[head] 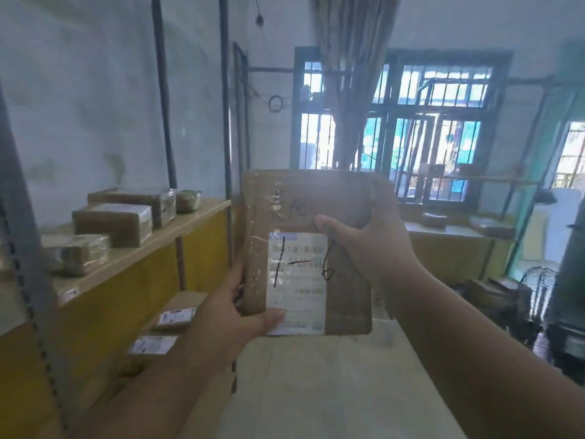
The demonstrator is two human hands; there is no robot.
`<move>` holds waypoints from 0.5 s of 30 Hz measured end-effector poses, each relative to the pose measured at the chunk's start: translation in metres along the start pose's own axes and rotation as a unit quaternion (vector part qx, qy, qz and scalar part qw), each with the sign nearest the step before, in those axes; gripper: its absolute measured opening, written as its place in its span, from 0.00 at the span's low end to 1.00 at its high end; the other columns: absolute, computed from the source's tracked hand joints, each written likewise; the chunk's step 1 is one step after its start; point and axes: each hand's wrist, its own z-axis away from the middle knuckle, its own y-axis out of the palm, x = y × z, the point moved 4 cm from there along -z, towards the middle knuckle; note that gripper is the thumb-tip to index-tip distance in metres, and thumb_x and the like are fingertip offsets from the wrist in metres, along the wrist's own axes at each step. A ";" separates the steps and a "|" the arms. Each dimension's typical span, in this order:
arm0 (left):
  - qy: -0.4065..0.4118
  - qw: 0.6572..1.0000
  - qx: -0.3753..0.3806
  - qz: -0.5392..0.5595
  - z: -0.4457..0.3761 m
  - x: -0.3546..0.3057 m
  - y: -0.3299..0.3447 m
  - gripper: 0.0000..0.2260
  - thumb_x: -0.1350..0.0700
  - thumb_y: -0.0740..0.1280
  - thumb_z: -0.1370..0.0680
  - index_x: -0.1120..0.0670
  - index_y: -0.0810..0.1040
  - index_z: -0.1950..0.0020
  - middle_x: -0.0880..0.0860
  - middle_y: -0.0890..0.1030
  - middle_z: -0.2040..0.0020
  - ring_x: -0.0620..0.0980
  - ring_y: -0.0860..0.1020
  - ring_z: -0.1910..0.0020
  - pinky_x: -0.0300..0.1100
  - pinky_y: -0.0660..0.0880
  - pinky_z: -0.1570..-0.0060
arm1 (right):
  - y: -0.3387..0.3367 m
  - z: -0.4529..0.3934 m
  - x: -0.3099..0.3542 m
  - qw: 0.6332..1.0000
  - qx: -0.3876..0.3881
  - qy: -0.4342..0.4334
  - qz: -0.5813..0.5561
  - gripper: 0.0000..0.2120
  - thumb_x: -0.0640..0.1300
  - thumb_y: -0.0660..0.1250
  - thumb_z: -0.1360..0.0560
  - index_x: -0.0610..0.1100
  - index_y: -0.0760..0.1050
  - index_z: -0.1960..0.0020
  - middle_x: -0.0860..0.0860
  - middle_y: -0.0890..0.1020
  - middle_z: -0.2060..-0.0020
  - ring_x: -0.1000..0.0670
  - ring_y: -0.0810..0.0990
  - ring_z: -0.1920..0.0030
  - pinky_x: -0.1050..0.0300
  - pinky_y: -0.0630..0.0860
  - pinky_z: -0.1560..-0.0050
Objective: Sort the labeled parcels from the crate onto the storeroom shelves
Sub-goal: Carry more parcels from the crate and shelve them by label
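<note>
I hold a flat brown cardboard parcel (304, 204) upright in front of me with both hands. Its white shipping label carries a handwritten "1-6". My left hand (234, 312) grips the lower left corner, thumb lying across the label's bottom edge. My right hand (370, 239) clasps the right edge, thumb pressed on the parcel's front above the label. No crate is in view.
A wooden shelf (177, 229) on the left carries several taped brown parcels (114, 223). A lower shelf holds two labeled parcels (174, 318). Metal uprights (225, 122) frame the shelving. Barred windows (437, 128) fill the far wall, with more shelves and parcels (433, 218) at the right.
</note>
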 end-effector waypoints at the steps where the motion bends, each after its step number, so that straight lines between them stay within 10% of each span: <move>1: -0.002 1.000 -0.005 -0.006 -0.024 0.005 0.005 0.41 0.59 0.81 0.34 0.23 0.67 0.35 0.41 0.82 0.40 0.46 0.82 0.41 0.52 0.81 0.44 | 0.002 -0.023 -0.014 1.000 0.003 0.003 0.001 0.37 0.54 0.81 0.35 0.63 0.63 0.35 0.53 0.80 0.42 0.49 0.84 0.47 0.50 0.85 0.55; 7: 0.005 0.998 -0.063 -0.029 -0.153 0.025 0.002 0.42 0.62 0.80 0.33 0.32 0.67 0.29 0.34 0.83 0.47 0.35 0.81 0.47 0.33 0.80 0.57 | 0.048 -0.156 -0.078 0.999 0.032 -0.020 0.003 0.35 0.57 0.80 0.34 0.62 0.62 0.36 0.55 0.80 0.44 0.53 0.83 0.50 0.61 0.84 0.62; 15: 0.016 0.992 -0.106 -0.070 -0.319 0.095 -0.037 0.42 0.63 0.79 0.32 0.34 0.66 0.26 0.37 0.83 0.43 0.42 0.82 0.44 0.43 0.82 0.51 | 0.146 -0.299 -0.173 0.997 0.051 -0.044 -0.020 0.37 0.58 0.79 0.34 0.62 0.61 0.34 0.56 0.79 0.44 0.54 0.81 0.47 0.58 0.83 0.55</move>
